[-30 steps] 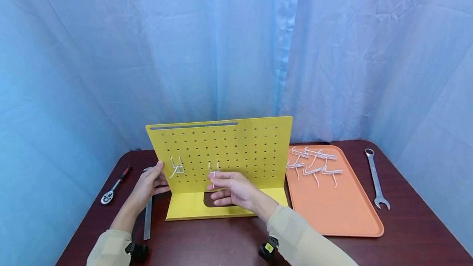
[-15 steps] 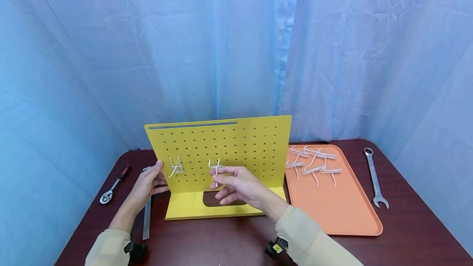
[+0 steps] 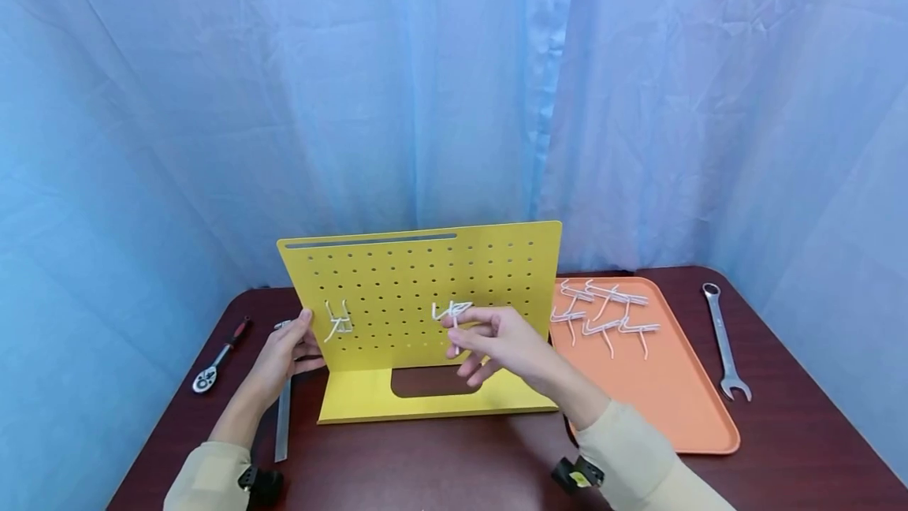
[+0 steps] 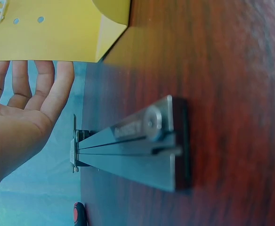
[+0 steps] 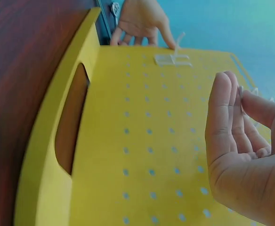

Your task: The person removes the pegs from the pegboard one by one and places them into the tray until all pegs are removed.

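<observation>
A yellow pegboard (image 3: 507, 232) stands on its folded base. My left hand (image 3: 285, 352) grips its left edge, the thumb at the front and the fingers (image 4: 44, 80) behind. A white wire hook (image 3: 454, 310) is pinched between thumb and fingertips of my right hand (image 3: 512, 347), in front of the board's middle. Its prongs point up and its peg points down; whether it touches the board I cannot tell. In the right wrist view, the right hand (image 5: 241, 160) mostly hides this hook. Another white hook (image 5: 173, 60) hangs on the board near the left hand.
An orange tray (image 3: 653, 408) on the right bears several white hooks (image 3: 603, 327) at its far side. Beyond it lies a combination wrench (image 3: 723, 341). Left of the board are a caliper (image 4: 128, 146) and a ratchet wrench (image 3: 220, 357). Blue curtains (image 3: 454, 85) surround the table.
My right hand has drawn the hook away from the board's lower middle, up and to the right, and the hook has turned slightly. The left hand stays at the board's edge.
</observation>
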{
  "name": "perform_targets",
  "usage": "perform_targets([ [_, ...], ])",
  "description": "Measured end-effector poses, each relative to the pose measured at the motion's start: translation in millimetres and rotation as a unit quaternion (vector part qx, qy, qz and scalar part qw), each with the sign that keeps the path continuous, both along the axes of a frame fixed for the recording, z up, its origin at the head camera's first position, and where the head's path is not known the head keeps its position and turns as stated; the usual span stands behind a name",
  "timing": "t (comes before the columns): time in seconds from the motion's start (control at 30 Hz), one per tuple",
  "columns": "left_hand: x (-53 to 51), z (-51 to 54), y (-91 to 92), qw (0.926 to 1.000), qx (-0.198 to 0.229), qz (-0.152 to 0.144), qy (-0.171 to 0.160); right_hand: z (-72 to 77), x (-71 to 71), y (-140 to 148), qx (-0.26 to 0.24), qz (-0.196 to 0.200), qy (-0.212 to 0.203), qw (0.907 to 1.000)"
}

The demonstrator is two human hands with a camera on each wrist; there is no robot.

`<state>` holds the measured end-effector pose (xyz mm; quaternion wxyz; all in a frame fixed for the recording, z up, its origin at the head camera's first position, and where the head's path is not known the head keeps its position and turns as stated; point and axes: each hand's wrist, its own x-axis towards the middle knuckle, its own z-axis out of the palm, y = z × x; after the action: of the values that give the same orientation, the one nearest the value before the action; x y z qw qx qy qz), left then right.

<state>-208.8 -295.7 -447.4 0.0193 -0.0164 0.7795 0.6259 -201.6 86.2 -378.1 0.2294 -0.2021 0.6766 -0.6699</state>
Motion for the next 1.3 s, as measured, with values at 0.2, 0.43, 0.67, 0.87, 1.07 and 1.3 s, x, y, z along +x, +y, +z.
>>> perform_targets([
  [0.2,0.6,0.0,0.7,1.0,-0.005,0.0,-0.001,8.3,3.7,39,0.039,-0.022,0.043,0.9981],
  [0.43,-0.8,1.1,-0.1,1.0,-0.004,0.0,0.002,4.1,8.1,88,0.072,-0.059,0.045,0.9946],
  [0.67,-1.9,-0.8,-1.0,1.0,-0.001,-0.004,0.003,-25.1,15.0,136,0.108,-0.09,0.022,0.9898],
  [0.87,-2.2,-1.4,-1.2,1.0,-0.003,-0.001,0.003,-46.2,5.9,167,0.177,-0.069,0.002,0.9819],
  [1.07,-2.2,-1.6,-0.8,1.0,0.0,0.003,0.001,-61.3,-5.9,181,0.215,-0.032,-0.029,0.9756],
  [1.3,-2.1,-1.0,-0.4,1.0,-0.002,0.007,0.0,-69.1,-18.5,187,0.198,-0.007,-0.051,0.9788],
])
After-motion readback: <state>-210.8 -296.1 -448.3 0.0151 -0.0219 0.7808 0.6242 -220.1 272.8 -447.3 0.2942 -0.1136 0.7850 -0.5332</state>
